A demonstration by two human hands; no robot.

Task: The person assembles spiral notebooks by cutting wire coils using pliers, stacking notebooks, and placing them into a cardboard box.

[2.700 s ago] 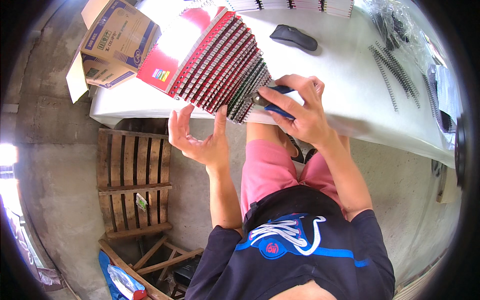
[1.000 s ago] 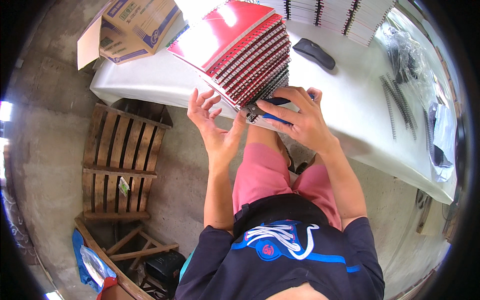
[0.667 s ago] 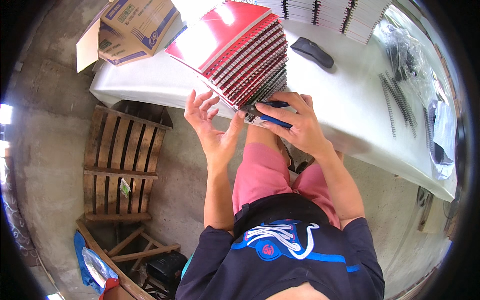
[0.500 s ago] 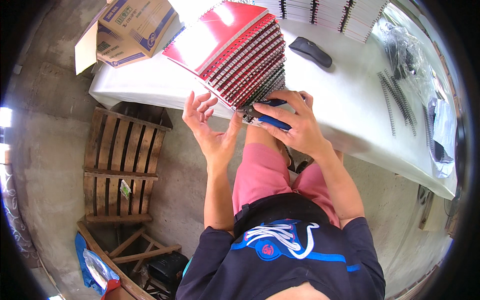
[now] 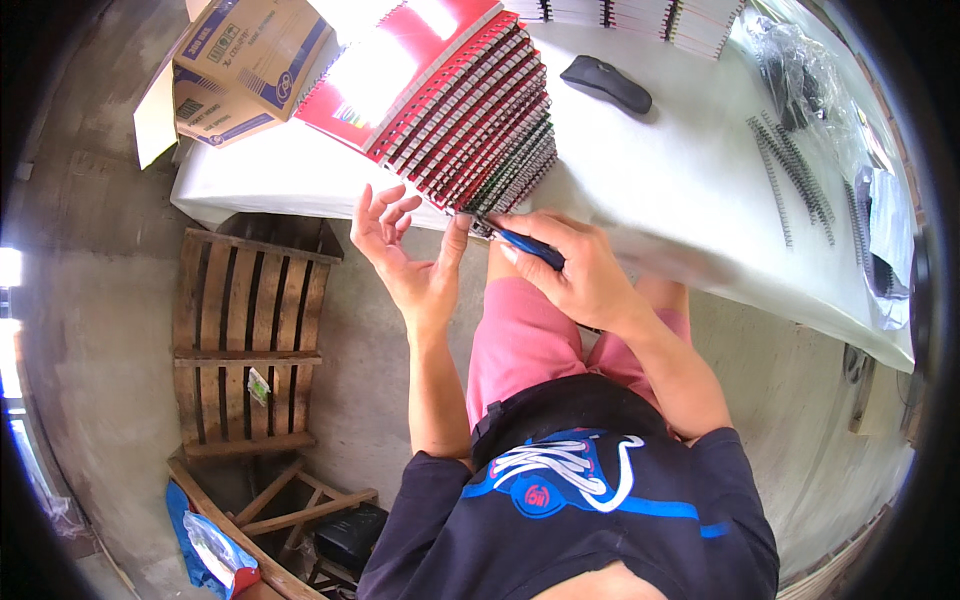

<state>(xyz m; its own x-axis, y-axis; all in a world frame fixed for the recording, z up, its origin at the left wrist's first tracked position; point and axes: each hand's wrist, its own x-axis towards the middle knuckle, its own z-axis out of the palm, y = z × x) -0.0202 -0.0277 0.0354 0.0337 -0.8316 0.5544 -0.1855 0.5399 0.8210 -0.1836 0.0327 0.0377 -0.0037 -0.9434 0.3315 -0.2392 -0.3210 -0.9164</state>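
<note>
A tall stack of red-covered spiral notebooks [image 5: 400,70] stands at the table's near edge, its coil-bound side facing right and toward me. My right hand [image 5: 585,265] is closed around blue-handled pliers [image 5: 533,248]. The dark jaws reach the coil ends at the stack's lower near corner. Beside that corner is my left hand [image 5: 415,265], its fingers spread and curled upward. The left thumb tip touches near the plier jaws; whether it presses on a coil is too small to tell.
On the white-covered table [image 5: 660,170] lie a black case [image 5: 607,83], loose black coils [image 5: 795,175] and clear plastic bags [image 5: 815,80]. More notebooks [image 5: 690,20] stand at the back. A cardboard box [image 5: 245,70] sits left, above a wooden slatted chair [image 5: 250,340].
The pliers have turned, and their handles now look closer together. My right hand has shifted slightly left and down. The view has moved a little, shifting the stack left and up.
</note>
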